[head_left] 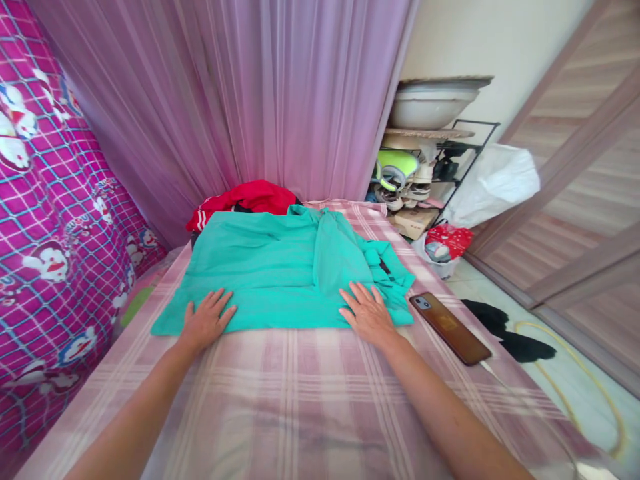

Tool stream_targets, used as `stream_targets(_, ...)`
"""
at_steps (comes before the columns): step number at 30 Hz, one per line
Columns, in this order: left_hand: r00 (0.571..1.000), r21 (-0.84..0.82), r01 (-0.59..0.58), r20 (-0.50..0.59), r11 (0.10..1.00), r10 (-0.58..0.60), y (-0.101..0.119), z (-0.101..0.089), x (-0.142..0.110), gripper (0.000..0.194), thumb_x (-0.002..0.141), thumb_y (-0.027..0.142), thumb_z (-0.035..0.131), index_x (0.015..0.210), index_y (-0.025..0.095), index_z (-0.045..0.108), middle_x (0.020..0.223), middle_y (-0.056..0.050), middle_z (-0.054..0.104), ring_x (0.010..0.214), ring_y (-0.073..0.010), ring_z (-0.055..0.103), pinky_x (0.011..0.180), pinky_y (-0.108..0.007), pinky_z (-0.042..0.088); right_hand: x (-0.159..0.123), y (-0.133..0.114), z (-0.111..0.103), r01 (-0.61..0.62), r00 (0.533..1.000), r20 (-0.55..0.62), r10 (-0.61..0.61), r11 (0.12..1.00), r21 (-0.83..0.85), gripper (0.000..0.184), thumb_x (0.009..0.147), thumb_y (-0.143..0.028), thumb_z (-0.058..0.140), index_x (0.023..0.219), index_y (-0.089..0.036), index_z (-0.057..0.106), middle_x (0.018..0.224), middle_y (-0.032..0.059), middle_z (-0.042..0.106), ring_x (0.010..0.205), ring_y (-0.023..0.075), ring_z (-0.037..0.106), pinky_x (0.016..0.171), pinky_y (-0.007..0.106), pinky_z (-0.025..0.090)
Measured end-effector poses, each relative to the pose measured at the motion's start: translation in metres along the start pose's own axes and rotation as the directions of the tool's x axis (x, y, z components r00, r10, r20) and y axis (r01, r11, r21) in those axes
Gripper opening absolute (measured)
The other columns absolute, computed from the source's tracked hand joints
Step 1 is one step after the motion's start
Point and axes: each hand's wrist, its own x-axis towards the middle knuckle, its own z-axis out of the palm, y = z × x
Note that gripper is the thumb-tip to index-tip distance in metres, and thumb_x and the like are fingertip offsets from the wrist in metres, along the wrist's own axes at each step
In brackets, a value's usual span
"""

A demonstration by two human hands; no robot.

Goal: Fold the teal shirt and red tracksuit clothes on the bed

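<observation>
A teal green garment (pixel 270 267) lies spread and partly folded across the plaid cloth of the table (pixel 280 400). Its near edge runs straight, while the right end is bunched up, with a small dark patch showing there. My left hand (pixel 207 321) rests flat on the garment's near left part, fingers spread. On the near right part lies my right hand (pixel 369 313), also flat with its fingers apart. Neither hand grips the fabric. Behind the teal garment sits a crumpled red garment (pixel 265 195) with white stripes.
A phone (pixel 450 328) in a brown case, with a white cable, lies right of the garment. Purple curtains (pixel 300 100) hang behind; a pink patterned cloth (pixel 55 233) hangs at left. Beyond the right edge stand a shoe rack (pixel 457 180) and a bag with red cloth (pixel 445 250).
</observation>
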Motion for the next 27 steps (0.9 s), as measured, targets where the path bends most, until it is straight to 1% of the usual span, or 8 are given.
stream_targets(2,1.000,-0.013,0.012,0.007,1.000,-0.012,0.001,-0.001,0.000,0.055,0.095,0.044,0.037,0.147,0.030,0.043,0.159,-0.005,0.034,0.147,-0.0315,0.027,0.114,-0.068,0.017,-0.004,0.011,0.001,-0.017,1.000,-0.023,0.017,1.000,0.006,0.047,0.098,-0.041,0.044,0.140,-0.023,0.054,0.149,0.0124,0.048,0.140,0.0287,0.040,0.115,0.056,0.023)
stream_targets(4,1.000,-0.027,0.018,0.016,0.999,-0.017,0.002,-0.002,0.000,0.056,0.094,0.044,0.036,0.148,0.029,0.043,0.159,-0.005,0.033,0.147,-0.0317,0.027,0.113,-0.068,0.018,-0.007,0.024,0.002,-0.052,0.992,-0.111,0.055,0.998,0.033,0.045,0.099,-0.038,0.041,0.137,-0.021,0.057,0.146,0.0120,0.052,0.136,0.0271,0.044,0.115,0.053,0.026)
stream_targets(7,0.998,-0.024,0.040,0.046,0.999,-0.038,0.003,-0.009,0.003,0.056,0.093,0.046,0.039,0.146,0.028,0.046,0.158,-0.006,0.035,0.145,-0.0327,0.031,0.113,-0.067,0.021,-0.009,0.042,0.001,-0.188,0.947,-0.248,0.206,0.978,0.095,0.046,0.098,-0.038,0.038,0.132,-0.014,0.060,0.139,0.0164,0.057,0.127,0.0272,0.052,0.107,0.047,0.037)
stream_targets(11,0.997,0.030,0.040,0.066,0.999,-0.042,0.019,-0.035,0.019,0.051,0.091,0.046,0.043,0.133,0.023,0.060,0.145,-0.011,0.054,0.133,-0.0335,0.048,0.111,-0.057,0.031,-0.008,0.053,0.004,-0.298,0.899,-0.289,0.331,0.942,0.152,0.051,0.097,-0.041,0.037,0.130,-0.010,0.060,0.130,0.0189,0.062,0.118,0.0284,0.057,0.099,0.043,0.045)
stream_targets(14,0.999,-0.002,-0.037,-0.005,0.999,0.037,0.053,-0.056,0.045,0.049,0.092,0.042,0.043,0.131,0.020,0.062,0.137,-0.012,0.061,0.126,-0.0303,0.056,0.107,-0.044,0.039,-0.010,0.053,0.012,-0.312,0.885,-0.302,0.355,0.933,0.180,0.050,0.098,-0.041,0.036,0.130,-0.011,0.060,0.128,0.0175,0.064,0.116,0.0280,0.058,0.098,0.043,0.045)
stream_targets(18,0.996,-0.221,-0.093,-0.018,0.971,0.092,0.121,-0.067,0.102,0.048,0.090,0.044,0.050,0.129,0.020,0.062,0.138,-0.012,0.060,0.129,-0.0308,0.053,0.108,-0.041,0.037,-0.012,0.052,0.022,-0.298,0.878,-0.325,0.350,0.933,0.201,0.050,0.098,-0.041,0.037,0.132,-0.012,0.057,0.127,0.0179,0.065,0.114,0.0290,0.060,0.096,0.046,0.047)
stream_targets(23,0.994,-0.321,-0.096,0.017,0.942,0.107,0.199,-0.047,0.189,0.052,0.089,0.050,0.049,0.126,0.016,0.063,0.136,-0.015,0.062,0.126,-0.0310,0.056,0.103,-0.037,0.041,-0.013,0.054,0.031,-0.296,0.861,-0.351,0.368,0.924,0.242,0.052,0.098,-0.044,0.037,0.137,-0.015,0.053,0.122,0.0175,0.067,0.108,0.0295,0.064,0.091,0.046,0.049)
stream_targets(27,0.996,-0.399,-0.046,0.053,0.916,0.074,0.236,-0.018,0.243,0.060,0.087,0.058,0.049,0.128,0.015,0.060,0.135,-0.018,0.061,0.124,-0.0317,0.058,0.098,-0.036,0.045,-0.014,0.053,0.035,-0.311,0.841,-0.361,0.403,0.906,0.288,0.053,0.098,-0.046,0.037,0.141,-0.018,0.049,0.118,0.0162,0.069,0.105,0.0308,0.065,0.089,0.047,0.049)
